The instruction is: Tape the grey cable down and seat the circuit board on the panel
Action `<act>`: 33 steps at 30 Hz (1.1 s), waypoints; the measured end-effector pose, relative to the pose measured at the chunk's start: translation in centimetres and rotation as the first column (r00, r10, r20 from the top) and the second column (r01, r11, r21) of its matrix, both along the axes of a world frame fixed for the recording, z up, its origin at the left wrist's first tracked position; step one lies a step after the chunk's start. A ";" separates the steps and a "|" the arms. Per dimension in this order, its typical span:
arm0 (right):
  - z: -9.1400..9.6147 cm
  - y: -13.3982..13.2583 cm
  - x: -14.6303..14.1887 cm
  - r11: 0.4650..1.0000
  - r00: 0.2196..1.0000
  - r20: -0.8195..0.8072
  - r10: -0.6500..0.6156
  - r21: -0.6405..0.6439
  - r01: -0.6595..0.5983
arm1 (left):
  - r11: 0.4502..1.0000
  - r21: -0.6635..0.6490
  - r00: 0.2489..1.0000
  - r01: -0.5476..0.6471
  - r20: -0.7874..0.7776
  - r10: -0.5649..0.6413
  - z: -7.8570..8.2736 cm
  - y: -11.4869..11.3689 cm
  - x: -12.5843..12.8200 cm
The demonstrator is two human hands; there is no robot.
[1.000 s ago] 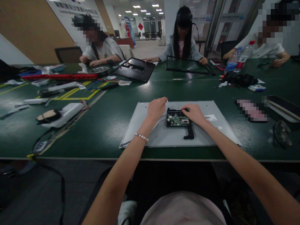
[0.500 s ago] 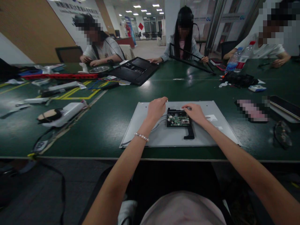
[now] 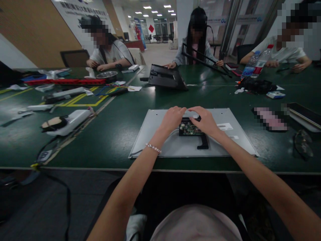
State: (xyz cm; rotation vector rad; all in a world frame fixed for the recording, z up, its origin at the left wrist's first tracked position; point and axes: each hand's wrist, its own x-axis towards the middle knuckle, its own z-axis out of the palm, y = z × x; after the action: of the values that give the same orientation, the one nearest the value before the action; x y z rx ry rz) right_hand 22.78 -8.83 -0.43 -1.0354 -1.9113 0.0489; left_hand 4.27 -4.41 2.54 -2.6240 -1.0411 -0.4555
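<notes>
A green circuit board (image 3: 188, 128) sits in a black plastic bracket (image 3: 203, 143) on a grey metal panel (image 3: 152, 134), which lies flat on the table. My left hand (image 3: 172, 117) is closed at the bracket's upper left corner; its fingertips are hidden, so what they hold cannot be made out. Over the board's upper right side, my right hand (image 3: 205, 119) is curved, with thumb and fingers apart. The fingertips of both hands come close together at the board's far edge, where a small whitish patch shows. Grey cables (image 3: 175, 132) run left from the board beneath my left wrist.
Across the green table (image 3: 105, 140), a person (image 3: 195, 43) holds a black cover (image 3: 167, 77) and a thin black frame (image 3: 200, 55). Two bottles (image 3: 260, 62), a pink phone (image 3: 270, 118) and glasses (image 3: 303, 144) are right. A white device (image 3: 72, 121) and loose parts lie left.
My hands have come closer together at the board's far edge; the right thumb and fingers have spread. Across the table, the black cover has been tilted up and shifted right.
</notes>
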 end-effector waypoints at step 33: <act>-0.5 -0.4 -1.2 0.997 0.990 -0.141 -0.030 -0.076 0.019 | 0.998 0.004 0.998 -0.070 -0.003 0.070 -0.1 -2.2 2.1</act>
State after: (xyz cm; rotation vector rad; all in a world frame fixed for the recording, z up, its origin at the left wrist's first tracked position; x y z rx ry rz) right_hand 21.62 -9.28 -0.97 -1.0764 -1.7786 0.1770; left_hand 6.33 -6.59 2.39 -2.5748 -1.1258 -0.4375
